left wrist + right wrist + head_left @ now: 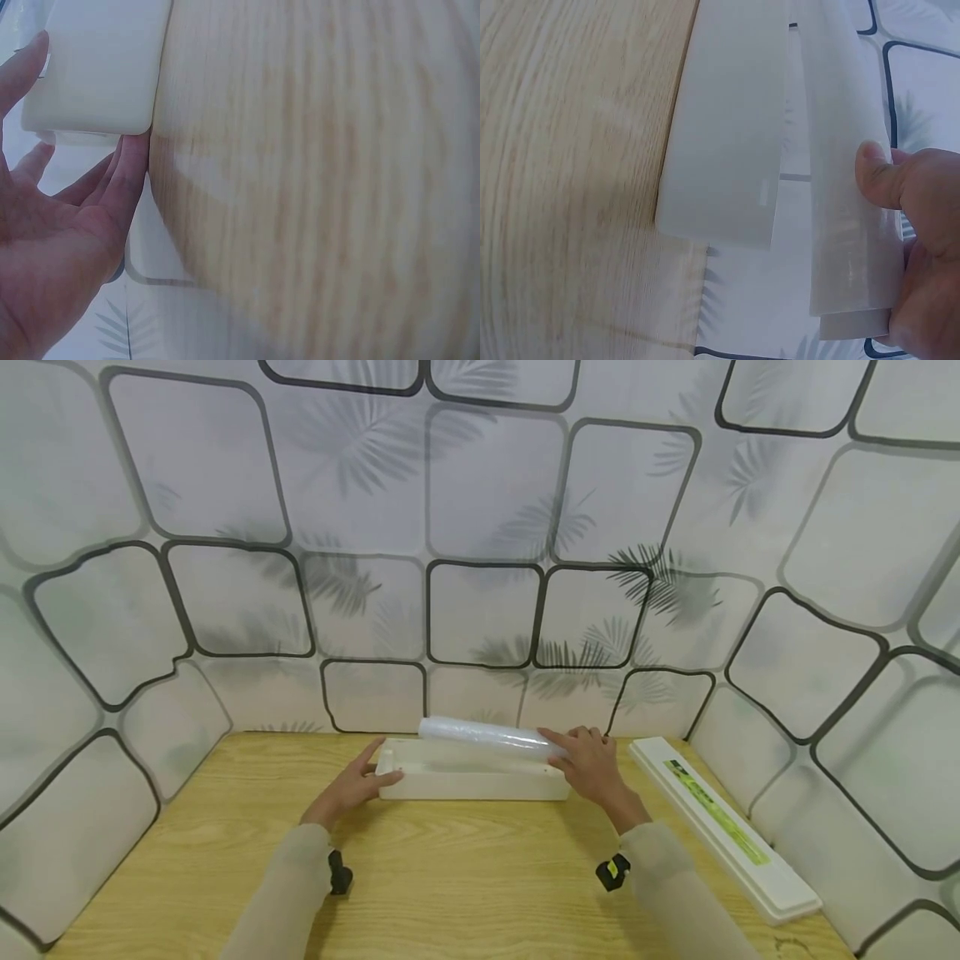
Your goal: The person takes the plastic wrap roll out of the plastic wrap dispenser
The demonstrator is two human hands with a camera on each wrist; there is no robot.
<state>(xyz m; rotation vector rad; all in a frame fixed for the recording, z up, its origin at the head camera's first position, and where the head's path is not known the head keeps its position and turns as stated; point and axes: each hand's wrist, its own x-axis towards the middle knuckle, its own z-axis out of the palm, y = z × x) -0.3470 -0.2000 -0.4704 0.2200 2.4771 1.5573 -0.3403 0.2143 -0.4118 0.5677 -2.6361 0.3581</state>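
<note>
A long white box (472, 786), open at the top, lies crosswise near the back of the table. My left hand (356, 783) holds its left end, thumb at the front corner and the other fingers round the far side. Above the box, my right hand (588, 764) grips the right end of a shiny roll of plastic wrap (480, 734). The roll slants, its left end higher. In the right wrist view, the thumb lies along the wrap (840, 135), and the end of the inner core (855, 325) sticks out below; a gap parts roll and box.
A long white lid (742, 839) with a green label lies slantwise at the table's right edge. Patterned wall covering (487, 610) stands right behind the table and along both sides. The wooden table (465, 877) stretches out in front of the box.
</note>
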